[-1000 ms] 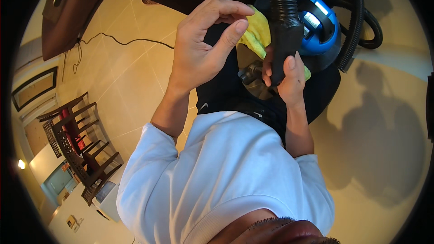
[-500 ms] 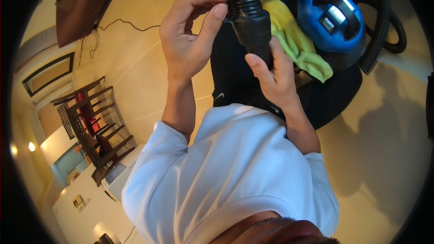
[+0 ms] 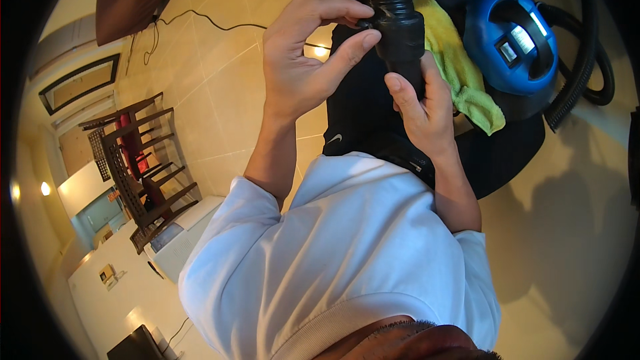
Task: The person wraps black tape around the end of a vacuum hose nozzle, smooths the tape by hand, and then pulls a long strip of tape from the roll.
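Observation:
A black ribbed vacuum hose end (image 3: 398,23) is held up in front of me. My right hand (image 3: 420,110) wraps around its smooth cuff from below. My left hand (image 3: 303,60) pinches the collar of the hose end between thumb and fingers, where the ribs meet the cuff. Behind the hose sits a blue and black vacuum cleaner body (image 3: 510,37) on the tiled floor, with a yellow-green cloth (image 3: 460,70) lying against it. The rest of the black hose (image 3: 580,70) curls around the machine's right side.
A black power cable (image 3: 207,23) runs across the beige tiles at upper left, beneath a dark wooden tabletop edge (image 3: 133,0). Dark wooden chairs (image 3: 137,160) stand at far left. My black trousers and white sweater fill the lower middle.
Both hands have lifted the hose end up and to the left, away from the vacuum body. My left hand went from hovering open-fingered to pinching the collar.

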